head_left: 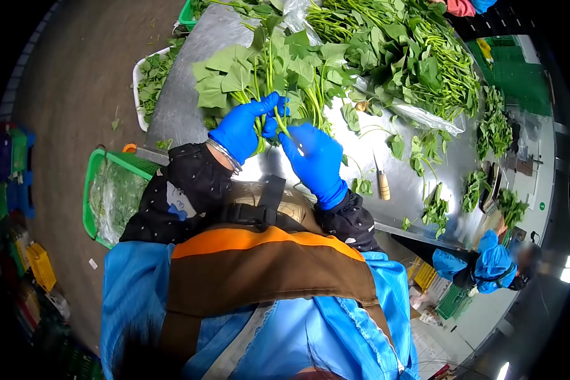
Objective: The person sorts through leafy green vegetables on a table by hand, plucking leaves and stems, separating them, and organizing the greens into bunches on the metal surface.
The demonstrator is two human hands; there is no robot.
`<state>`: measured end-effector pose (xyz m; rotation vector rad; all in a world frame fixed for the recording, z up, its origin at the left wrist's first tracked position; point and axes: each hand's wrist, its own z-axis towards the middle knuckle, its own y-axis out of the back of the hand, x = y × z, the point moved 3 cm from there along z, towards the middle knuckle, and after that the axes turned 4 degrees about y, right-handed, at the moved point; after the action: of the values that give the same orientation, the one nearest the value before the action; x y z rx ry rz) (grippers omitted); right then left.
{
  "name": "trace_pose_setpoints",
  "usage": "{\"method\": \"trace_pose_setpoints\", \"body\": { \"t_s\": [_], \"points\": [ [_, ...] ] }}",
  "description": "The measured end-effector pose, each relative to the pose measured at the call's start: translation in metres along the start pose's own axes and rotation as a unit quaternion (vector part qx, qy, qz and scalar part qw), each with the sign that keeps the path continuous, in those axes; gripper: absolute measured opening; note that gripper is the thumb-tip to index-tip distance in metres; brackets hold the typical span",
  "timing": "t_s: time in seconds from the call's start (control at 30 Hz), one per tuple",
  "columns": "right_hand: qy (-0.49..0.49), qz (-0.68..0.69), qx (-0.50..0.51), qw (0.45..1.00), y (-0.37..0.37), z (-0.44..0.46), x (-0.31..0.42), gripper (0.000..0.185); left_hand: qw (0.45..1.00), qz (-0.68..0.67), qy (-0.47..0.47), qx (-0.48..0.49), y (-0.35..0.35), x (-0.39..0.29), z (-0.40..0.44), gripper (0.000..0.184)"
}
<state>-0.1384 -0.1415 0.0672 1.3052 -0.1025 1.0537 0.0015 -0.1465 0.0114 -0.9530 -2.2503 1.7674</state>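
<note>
Both of my hands wear blue gloves and meet over the near edge of the metal table. My left hand [240, 130] is wrapped round the stems of a bunch of leafy greens [234, 75], whose broad leaves point away from me. Close beside it, my right hand [313, 155] pinches a green stem [281, 121] that runs up toward the leaves. A knife with a wooden handle [384, 186] lies on the table to the right of my right hand. Loose leafy sprigs [396, 145] are scattered around the knife.
A large heap of greens [418, 63] lies on plastic at the back of the metal table [190, 82]. At the left are a white basket of leaves [137, 88] and a green basket [88, 209] lined with plastic. Another person [493, 263] is at the right.
</note>
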Motion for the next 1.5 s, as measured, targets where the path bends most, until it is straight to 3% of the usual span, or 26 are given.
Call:
{"method": "trace_pose_setpoints", "body": {
  "t_s": [0.1,0.13,0.17,0.23,0.3,0.37,0.43,0.47,0.5,0.57,0.6,0.63,0.7,0.73,0.8,0.83,0.87,0.93,0.97,1.03,1.07,1.2,1.33,1.37,1.43,1.5],
  "points": [
    [-0.014,-0.089,0.124,0.988,-0.003,-0.009,-0.007,0.017,0.958,0.128,-0.133,-0.219,0.009,-0.003,-0.004,0.022],
    [-0.017,-0.074,0.19,0.979,-0.002,-0.018,-0.013,0.016,0.954,0.047,-0.199,-0.22,0.008,-0.026,-0.007,0.022],
    [-0.02,-0.06,0.255,0.965,0.0,-0.032,-0.02,0.017,0.957,0.056,-0.21,-0.193,0.02,-0.054,-0.013,0.022],
    [-0.057,-0.033,0.261,0.963,0.014,-0.052,-0.031,0.016,0.963,0.024,-0.235,-0.133,0.019,-0.09,-0.023,0.022],
    [-0.017,-0.013,0.277,0.961,0.017,-0.066,-0.05,0.015,0.955,0.004,-0.202,-0.215,0.005,-0.091,-0.03,0.024],
    [-0.084,-0.017,0.217,0.973,0.023,-0.064,-0.057,0.015,0.973,0.038,-0.17,-0.151,0.013,-0.08,-0.022,0.022],
    [-0.197,0.024,0.157,0.968,0.037,-0.044,-0.05,0.018,0.967,0.081,-0.147,-0.191,0.004,-0.065,-0.019,0.023],
    [-0.229,0.108,0.061,0.965,0.037,-0.042,-0.061,0.017,0.97,0.113,-0.12,-0.177,0.013,-0.061,-0.018,0.024],
    [-0.256,0.19,-0.036,0.947,0.036,-0.041,-0.075,0.016,0.955,0.106,-0.121,-0.25,0.008,-0.053,-0.021,0.023],
    [-0.257,0.107,-0.055,0.959,0.034,-0.031,-0.093,0.018,0.967,0.031,-0.09,-0.238,0.01,-0.043,-0.022,0.023],
    [-0.318,0.055,-0.019,0.946,0.027,-0.026,-0.098,0.023,0.972,0.024,-0.085,-0.22,0.012,-0.039,-0.023,0.023],
    [-0.258,-0.08,0.003,0.963,0.019,-0.019,-0.092,0.029,0.983,0.043,-0.066,-0.163,0.02,-0.036,-0.022,0.026],
    [-0.229,-0.118,0.059,0.964,-0.011,-0.021,-0.105,0.033,0.995,0.077,-0.033,-0.049,0.037,-0.029,-0.022,0.031],
    [-0.199,-0.136,0.058,0.969,-0.018,-0.021,-0.106,0.03,0.99,0.091,-0.043,-0.099,0.032,-0.025,-0.023,0.032],
    [-0.31,0.112,0.028,0.944,-0.017,-0.022,-0.114,0.025,0.992,0.039,-0.055,-0.103,0.035,-0.015,-0.025,0.032],
    [-0.36,0.234,0.013,0.903,-0.012,-0.019,-0.108,0.022,0.993,0.013,-0.06,-0.105,0.027,-0.011,-0.028,0.032],
    [-0.385,0.366,0.021,0.847,-0.002,-0.014,-0.099,0.017,0.986,-0.036,-0.056,-0.154,0.017,-0.005,-0.034,0.029],
    [-0.371,0.464,0.039,0.804,0.009,-0.009,-0.089,0.019,0.99,-0.068,-0.068,-0.103,0.029,-0.002,-0.033,0.028],
    [-0.368,0.493,0.043,0.787,0.014,-0.009,-0.082,0.021,0.991,-0.083,-0.074,-0.075,0.033,-0.002,-0.031,0.028],
    [-0.301,0.44,-0.066,0.843,0.046,-0.001,-0.047,0.023,0.985,-0.04,-0.136,-0.096,0.019,-0.013,-0.031,0.027],
    [-0.23,0.485,-0.088,0.839,0.052,-0.002,-0.039,0.022,0.981,-0.039,-0.152,-0.118,0.01,-0.018,-0.032,0.028],
    [-0.225,0.387,-0.122,0.886,0.042,-0.004,-0.042,0.024,0.986,-0.007,-0.134,-0.099,0.012,-0.01,-0.017,0.029],
    [-0.226,0.523,-0.078,0.818,0.033,-0.009,-0.028,0.026,0.992,0.02,-0.104,-0.071,0.008,0.011,-0.005,0.035],
    [-0.224,0.556,-0.052,0.799,0.027,-0.012,-0.028,0.027,0.997,-0.013,-0.075,0.024,0.012,0.016,0.002,0.038],
    [-0.258,0.602,-0.01,0.756,0.009,-0.018,-0.02,0.028,0.989,0.075,-0.125,-0.016,0.006,0.021,0.005,0.047],
    [-0.325,0.54,0.021,0.776,-0.006,-0.019,-0.013,0.024,0.991,0.08,-0.067,0.082,-0.011,0.022,-0.002,0.064]
  ]
}}
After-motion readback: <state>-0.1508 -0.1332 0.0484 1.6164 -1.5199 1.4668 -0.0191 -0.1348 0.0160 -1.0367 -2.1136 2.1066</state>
